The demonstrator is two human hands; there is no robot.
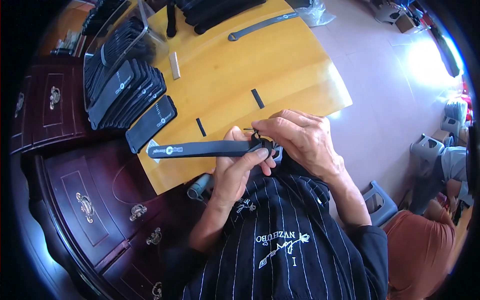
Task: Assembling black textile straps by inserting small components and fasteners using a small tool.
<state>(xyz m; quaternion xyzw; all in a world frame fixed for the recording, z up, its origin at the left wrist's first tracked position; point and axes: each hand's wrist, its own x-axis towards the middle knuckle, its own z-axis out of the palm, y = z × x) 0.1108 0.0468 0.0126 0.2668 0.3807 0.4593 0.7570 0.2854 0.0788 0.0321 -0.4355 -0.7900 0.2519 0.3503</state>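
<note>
A dark grey strap [200,149] with white lettering lies sideways across my left hand [231,172], which grips it near its right end between thumb and fingers. At that end a black loop or fitting [258,142] stands up. My right hand [306,139] pinches there, thumb and forefinger together, on a thin black piece; its exact shape is partly hidden by the fingers. Two short black strips [201,127] lie on the yellow table [215,75] just beyond my hands. Left of them is a small stack of folded straps [151,123].
Piles of dark straps [127,92] and a clear plastic bin [150,32] line the table's left side. One strap [262,26] and a beige strip [174,65] lie farther back. Dark wooden drawers [82,195] stand left. On the right are a grey stool [380,204] and another person [422,250].
</note>
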